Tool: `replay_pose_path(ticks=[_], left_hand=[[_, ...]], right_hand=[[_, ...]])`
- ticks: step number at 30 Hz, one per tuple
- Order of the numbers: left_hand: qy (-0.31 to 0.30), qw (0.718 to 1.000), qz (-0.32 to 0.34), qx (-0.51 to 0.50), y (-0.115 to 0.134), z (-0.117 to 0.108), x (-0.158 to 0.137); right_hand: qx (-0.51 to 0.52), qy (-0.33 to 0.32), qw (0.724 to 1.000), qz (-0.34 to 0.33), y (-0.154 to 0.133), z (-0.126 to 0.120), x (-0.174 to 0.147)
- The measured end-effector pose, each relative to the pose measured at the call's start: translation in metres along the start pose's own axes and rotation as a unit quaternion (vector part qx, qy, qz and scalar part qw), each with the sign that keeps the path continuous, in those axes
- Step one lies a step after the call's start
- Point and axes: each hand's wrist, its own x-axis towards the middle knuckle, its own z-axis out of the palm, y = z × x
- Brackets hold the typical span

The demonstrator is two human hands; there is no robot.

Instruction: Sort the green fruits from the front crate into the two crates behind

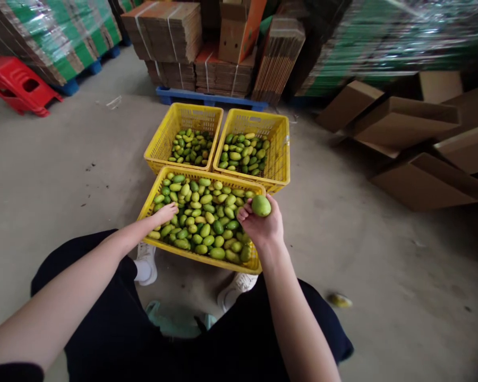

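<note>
A yellow plastic crate, filled with green and yellow-green lemons, stands in front of my knees. My right hand is palm up over the crate's right end, its fingers closed round a single green lemon. At the crate's left side, my left hand reaches over the rim with its fingers stretched onto the fruit. No lemon shows in its grasp, and the undersides of those fingers are hidden.
Behind it stand a left yellow crate and a right yellow crate, both part filled with lemons. Flattened cartons lie on a blue pallet. Cardboard boxes are at right, a red stool at left. One fruit lies on the floor.
</note>
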Motion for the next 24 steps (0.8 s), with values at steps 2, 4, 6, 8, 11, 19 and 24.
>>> replay_pose_path(ticks=[2, 4, 6, 8, 11, 19, 24], left_hand=[[0.014, 1.0, 0.018, -0.008, -0.004, -0.004, -0.012], [0.037, 0.999, 0.024, -0.017, -0.004, -0.009, -0.025], [0.082, 0.996, 0.005, -0.04, 0.005, -0.015, -0.036], [0.154, 0.984, -0.039, -0.086, 0.024, -0.027, -0.042], [0.298, 0.905, -0.118, -0.279, 0.065, -0.062, -0.049], [0.249, 0.535, 0.061, -0.805, 0.143, -0.159, -0.067], [0.175, 0.434, 0.04, -0.883, 0.151, -0.147, -0.048]], right_hand=[[-0.006, -0.005, 1.0, -0.001, 0.0, 0.0, 0.0], [-0.007, -0.012, 1.0, 0.001, 0.002, 0.002, 0.0], [-0.002, -0.027, 1.0, 0.004, 0.004, 0.005, 0.001], [-0.008, -0.05, 0.999, 0.005, 0.008, 0.01, 0.0], [-0.067, -0.104, 0.992, 0.005, 0.013, 0.018, -0.001], [-0.216, -0.162, 0.962, -0.045, 0.032, 0.028, -0.021], [-0.309, -0.182, 0.923, -0.139, 0.052, 0.031, -0.036]])
